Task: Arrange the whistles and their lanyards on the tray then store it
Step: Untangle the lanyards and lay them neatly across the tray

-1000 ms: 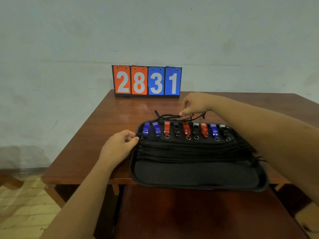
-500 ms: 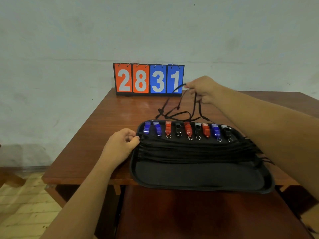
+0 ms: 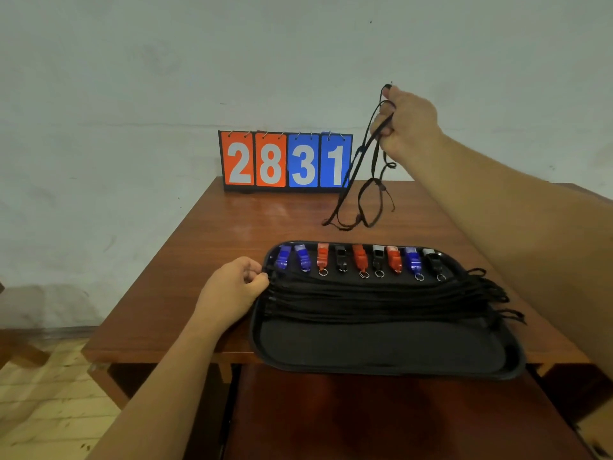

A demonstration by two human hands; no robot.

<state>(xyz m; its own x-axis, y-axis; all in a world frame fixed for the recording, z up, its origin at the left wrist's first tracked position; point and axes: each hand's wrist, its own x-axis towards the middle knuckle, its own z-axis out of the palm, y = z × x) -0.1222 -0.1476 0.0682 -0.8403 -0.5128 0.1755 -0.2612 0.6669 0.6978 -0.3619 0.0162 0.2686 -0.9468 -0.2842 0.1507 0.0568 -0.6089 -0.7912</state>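
Observation:
A black tray (image 3: 381, 368) lies at the table's near edge. Several whistles (image 3: 360, 258), blue, red and black, stand in a row along its far side. A bundle of black lanyards (image 3: 381, 302) stretches across the tray's middle, with loops spilling over the right rim. My left hand (image 3: 232, 290) pinches the bundle's left end at the tray's left rim. My right hand (image 3: 406, 127) is raised above the table's back right and grips a few loose black lanyards (image 3: 363, 194), which hang down with their lower ends touching the table behind the tray.
A flip scoreboard (image 3: 285, 161) reading 2831 stands at the table's far edge against a pale wall. The brown wooden table (image 3: 212, 247) has a lower wooden surface (image 3: 381, 423) in front of it. A tiled floor (image 3: 43, 400) shows at the lower left.
My right hand has risen from just behind the tray to well above the table, lifting the loose lanyards with it. My left hand has stayed on the bundle's left end.

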